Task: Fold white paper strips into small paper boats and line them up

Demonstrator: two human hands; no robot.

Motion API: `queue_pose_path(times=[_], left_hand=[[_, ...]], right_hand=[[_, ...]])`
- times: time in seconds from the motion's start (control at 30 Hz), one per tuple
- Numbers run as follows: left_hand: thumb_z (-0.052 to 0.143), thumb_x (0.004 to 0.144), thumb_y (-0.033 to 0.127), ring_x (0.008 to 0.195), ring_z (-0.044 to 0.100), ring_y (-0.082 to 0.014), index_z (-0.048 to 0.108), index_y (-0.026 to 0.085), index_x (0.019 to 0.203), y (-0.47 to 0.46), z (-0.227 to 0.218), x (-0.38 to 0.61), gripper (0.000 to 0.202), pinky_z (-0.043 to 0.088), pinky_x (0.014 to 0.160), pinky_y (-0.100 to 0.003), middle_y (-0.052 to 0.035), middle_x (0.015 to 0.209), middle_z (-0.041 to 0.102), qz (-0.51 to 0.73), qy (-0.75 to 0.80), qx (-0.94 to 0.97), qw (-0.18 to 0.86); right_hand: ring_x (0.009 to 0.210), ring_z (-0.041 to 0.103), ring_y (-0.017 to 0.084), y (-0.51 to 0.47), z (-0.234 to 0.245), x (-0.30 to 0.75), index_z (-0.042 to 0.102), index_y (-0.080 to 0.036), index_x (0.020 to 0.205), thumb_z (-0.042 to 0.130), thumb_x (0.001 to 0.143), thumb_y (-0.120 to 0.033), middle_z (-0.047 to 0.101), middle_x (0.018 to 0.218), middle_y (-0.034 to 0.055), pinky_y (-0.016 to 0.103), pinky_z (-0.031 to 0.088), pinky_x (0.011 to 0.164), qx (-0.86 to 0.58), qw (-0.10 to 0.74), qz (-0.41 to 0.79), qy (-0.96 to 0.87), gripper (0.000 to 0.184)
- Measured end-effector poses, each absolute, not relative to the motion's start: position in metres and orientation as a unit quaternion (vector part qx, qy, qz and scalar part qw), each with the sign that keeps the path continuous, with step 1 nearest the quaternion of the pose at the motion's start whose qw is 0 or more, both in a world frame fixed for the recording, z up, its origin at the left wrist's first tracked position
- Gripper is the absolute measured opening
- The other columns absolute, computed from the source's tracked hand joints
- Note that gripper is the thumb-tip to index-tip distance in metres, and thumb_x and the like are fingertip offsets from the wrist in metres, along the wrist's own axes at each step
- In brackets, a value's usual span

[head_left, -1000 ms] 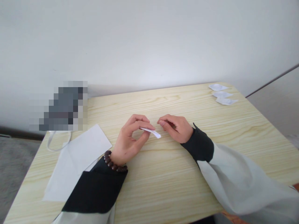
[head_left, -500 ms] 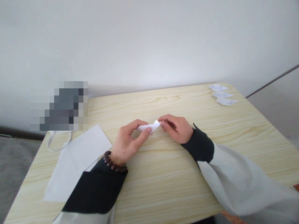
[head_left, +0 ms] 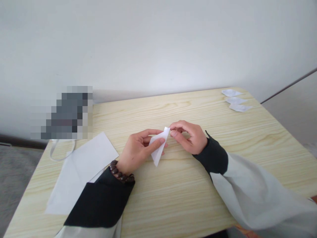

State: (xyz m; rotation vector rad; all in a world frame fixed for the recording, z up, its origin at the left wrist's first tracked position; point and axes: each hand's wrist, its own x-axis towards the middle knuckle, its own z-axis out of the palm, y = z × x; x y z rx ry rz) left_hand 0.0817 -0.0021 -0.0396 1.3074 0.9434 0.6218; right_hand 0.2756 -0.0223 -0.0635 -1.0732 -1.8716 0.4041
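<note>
A small folded piece of white paper [head_left: 157,152] is pinched between the thumb and fingers of my left hand [head_left: 138,148], above the middle of the table. It has a long pointed shape, one tip aimed down toward me. My right hand [head_left: 189,136] is at the paper's upper right end, thumb and forefinger closed together on or right beside its corner; whether they grip it is hard to make out. Several right-hand fingers are curled and partly hidden.
White paper sheets [head_left: 86,168] lie at the left, partly under my left sleeve. Behind them are a pixelated dark object [head_left: 65,112] and a white cable [head_left: 51,153]. Three folded paper pieces [head_left: 240,107] lie at the far right of the wooden table [head_left: 173,198], which meets a wall.
The folded paper has turned in my left hand from lying nearly level to pointing down, showing more of its face. My right hand has barely moved.
</note>
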Motion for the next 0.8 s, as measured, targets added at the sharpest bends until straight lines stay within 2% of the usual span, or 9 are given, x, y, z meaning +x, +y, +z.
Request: queue_pose_path(times=[0.1, 0.17, 0.33, 0.5, 0.63, 0.8], left_hand=[[0.069, 0.074, 0.034, 0.067, 0.066, -0.0143, 0.066, 0.014, 0.093, -0.0020, -0.0405, 0.0837, 0.028, 0.051, 0.058, -0.020, -0.0049, 0.079, 0.074, 0.277, 0.405, 0.591, 0.640], [0.070, 0.074, 0.032, 0.065, 0.064, -0.0122, 0.066, 0.014, 0.090, -0.0021, -0.0410, 0.0845, 0.025, 0.049, 0.055, -0.018, -0.0040, 0.081, 0.073, 0.289, 0.409, 0.595, 0.629], [0.072, 0.072, 0.032, 0.053, 0.057, -0.0083, 0.057, 0.017, 0.092, -0.0023, -0.0425, 0.0841, 0.029, 0.040, 0.047, -0.015, 0.0027, 0.064, 0.069, 0.291, 0.422, 0.587, 0.627], [0.071, 0.073, 0.034, 0.056, 0.059, -0.0088, 0.056, 0.016, 0.083, -0.0022, -0.0445, 0.0840, 0.026, 0.040, 0.051, -0.016, -0.0002, 0.068, 0.071, 0.283, 0.431, 0.583, 0.628], [0.072, 0.072, 0.035, 0.055, 0.059, -0.0092, 0.060, 0.015, 0.087, -0.0025, -0.0443, 0.0838, 0.027, 0.041, 0.051, -0.017, -0.0016, 0.069, 0.073, 0.287, 0.447, 0.575, 0.622], [0.072, 0.073, 0.036, 0.055, 0.059, -0.0096, 0.056, 0.017, 0.092, -0.0024, -0.0434, 0.0833, 0.031, 0.041, 0.051, -0.017, -0.0006, 0.069, 0.073, 0.294, 0.448, 0.570, 0.622]], right_hand=[[0.060, 0.056, 0.010, -0.0218, -0.0639, 0.2751, 0.059, -0.018, 0.090, 0.052, 0.087, -0.021, 0.065, 0.076, 0.0012, 0.022, 0.047, 0.057, -0.432, 0.449, 0.166, -0.764, 0.008], [0.058, 0.056, 0.009, -0.0216, -0.0642, 0.2748, 0.059, -0.018, 0.092, 0.055, 0.086, -0.021, 0.065, 0.076, 0.0005, 0.022, 0.047, 0.056, -0.438, 0.463, 0.165, -0.752, 0.008], [0.062, 0.057, 0.010, -0.0206, -0.0630, 0.2747, 0.061, -0.018, 0.089, 0.057, 0.085, -0.019, 0.065, 0.081, 0.0028, 0.022, 0.048, 0.055, -0.416, 0.478, 0.150, -0.759, 0.006], [0.061, 0.056, 0.009, -0.0194, -0.0612, 0.2741, 0.063, -0.018, 0.087, 0.057, 0.085, -0.016, 0.065, 0.083, 0.0049, 0.022, 0.049, 0.052, -0.395, 0.477, 0.154, -0.770, 0.006], [0.061, 0.057, 0.009, -0.0191, -0.0610, 0.2740, 0.063, -0.017, 0.088, 0.058, 0.084, -0.017, 0.065, 0.087, 0.0058, 0.021, 0.050, 0.050, -0.395, 0.477, 0.161, -0.769, 0.007], [0.056, 0.057, 0.007, -0.0197, -0.0621, 0.2742, 0.063, -0.018, 0.094, 0.059, 0.084, -0.018, 0.066, 0.091, 0.0051, 0.020, 0.050, 0.051, -0.406, 0.467, 0.175, -0.766, 0.011]])
